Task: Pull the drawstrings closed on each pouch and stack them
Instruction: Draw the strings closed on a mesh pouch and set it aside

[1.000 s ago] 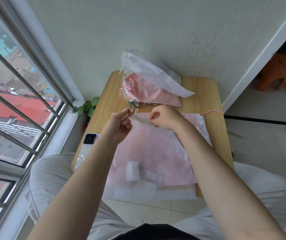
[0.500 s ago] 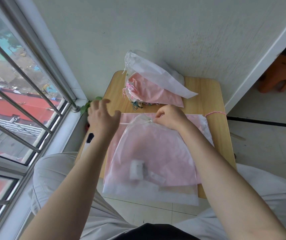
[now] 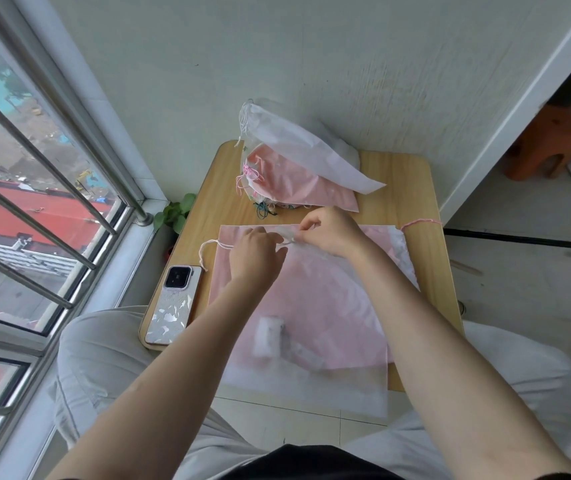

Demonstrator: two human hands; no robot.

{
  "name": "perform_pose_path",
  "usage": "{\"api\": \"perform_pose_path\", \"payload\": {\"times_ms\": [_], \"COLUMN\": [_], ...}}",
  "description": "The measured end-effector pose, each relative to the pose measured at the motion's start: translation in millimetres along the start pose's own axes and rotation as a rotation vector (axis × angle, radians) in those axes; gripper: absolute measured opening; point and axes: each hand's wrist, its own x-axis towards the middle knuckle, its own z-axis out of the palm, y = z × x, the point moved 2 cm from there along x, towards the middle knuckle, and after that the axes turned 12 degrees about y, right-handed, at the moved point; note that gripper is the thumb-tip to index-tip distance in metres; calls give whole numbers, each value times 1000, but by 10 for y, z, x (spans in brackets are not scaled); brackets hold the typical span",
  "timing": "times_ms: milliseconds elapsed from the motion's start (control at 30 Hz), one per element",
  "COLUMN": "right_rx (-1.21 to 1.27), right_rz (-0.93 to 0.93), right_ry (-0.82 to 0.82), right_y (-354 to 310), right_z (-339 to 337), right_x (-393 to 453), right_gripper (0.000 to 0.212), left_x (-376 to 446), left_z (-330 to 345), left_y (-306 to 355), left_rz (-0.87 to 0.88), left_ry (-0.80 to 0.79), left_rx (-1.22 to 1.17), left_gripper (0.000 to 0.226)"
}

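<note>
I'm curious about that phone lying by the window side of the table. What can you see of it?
The phone lies flat, back up, at the near left corner of the wooden table, tilted slightly. Its case looks pale with shiny silver patches; a dark square camera block sits at the far end. A white drawstring ends beside it. No hand touches it.

2 hands (image 3: 256, 258), 1 phone (image 3: 172, 303).

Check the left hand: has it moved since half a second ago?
Yes. The left hand has come back in from above the phone to the pouch's mouth, beside the right hand.
</note>
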Motion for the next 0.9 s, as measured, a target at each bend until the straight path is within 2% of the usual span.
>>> {"api": "perform_pose_path", "payload": {"times_ms": [167, 333, 500, 633, 700, 800, 900], "right_rx": [25, -59, -290, -349, -344, -306, -246], "right_rz": [11, 12, 27, 48, 56, 88, 92], "right_ry": [8, 33, 179, 141, 117, 83, 50], "right_y": [5, 22, 131, 218, 222, 210, 120], "right_z": [-5, -32, -95, -39, -17, -2, 28], "right_x": [3, 4, 52, 48, 38, 39, 4], "right_gripper": [9, 8, 8, 9, 12, 15, 36], "left_x": [30, 24, 27, 93, 125, 92, 92], "left_z": [22, 23, 10, -71, -91, -165, -191], "left_y": [5, 86, 18, -34, -49, -25, 77], "left_rz": [3, 62, -45, -113, -202, -419, -438], "left_ry": [-35, -97, -201, -239, -299, -357, -334], "left_rx": [-78, -23, -67, -61, -275, -740, -881], "left_gripper": [14, 30, 31, 28, 30, 26, 21]}}
